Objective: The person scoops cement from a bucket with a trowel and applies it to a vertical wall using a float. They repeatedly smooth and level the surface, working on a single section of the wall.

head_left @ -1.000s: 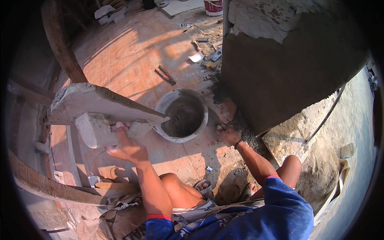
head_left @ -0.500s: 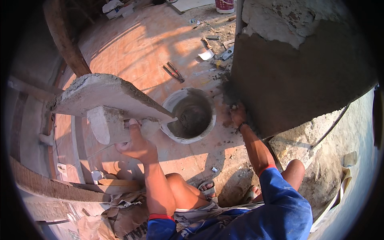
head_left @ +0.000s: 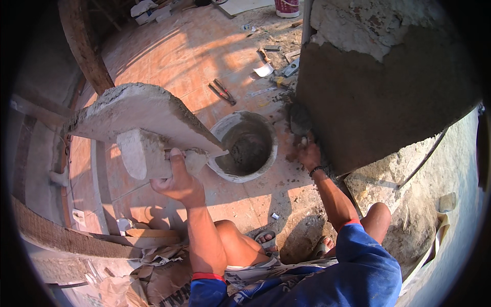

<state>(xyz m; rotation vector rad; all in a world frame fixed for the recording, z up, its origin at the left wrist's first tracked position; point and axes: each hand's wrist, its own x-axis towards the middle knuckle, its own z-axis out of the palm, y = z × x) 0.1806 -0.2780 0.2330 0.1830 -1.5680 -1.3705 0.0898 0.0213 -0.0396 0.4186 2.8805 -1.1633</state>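
Observation:
My left hand [head_left: 179, 181] is closed round the pale, mortar-crusted handle under a broad plastering board [head_left: 143, 112], which it holds up at the left. My right hand [head_left: 309, 156] grips a trowel [head_left: 300, 118], its blade dark with mortar and lying close to the bottom edge of a block [head_left: 378, 97] coated in dark, smooth plaster with a rough patch on top. Between my hands a round bucket [head_left: 272, 148] with a whitened rim stands on the floor, grey mortar inside; the board's corner overlaps its left side from this view.
Pliers [head_left: 222, 92], a white scrap [head_left: 263, 70] and small tools lie on the dusty tiled floor [head_left: 153, 61]. A red-and-white pail [head_left: 286, 7] stands at the back. A wooden post [head_left: 84, 46] and planks [head_left: 76, 240] flank my left; crumpled paper sacks [head_left: 148, 286] lie beside me.
My right hand has moved forward toward the foot of the plastered block, where the trowel blade now shows. The board in my left hand sits somewhat higher.

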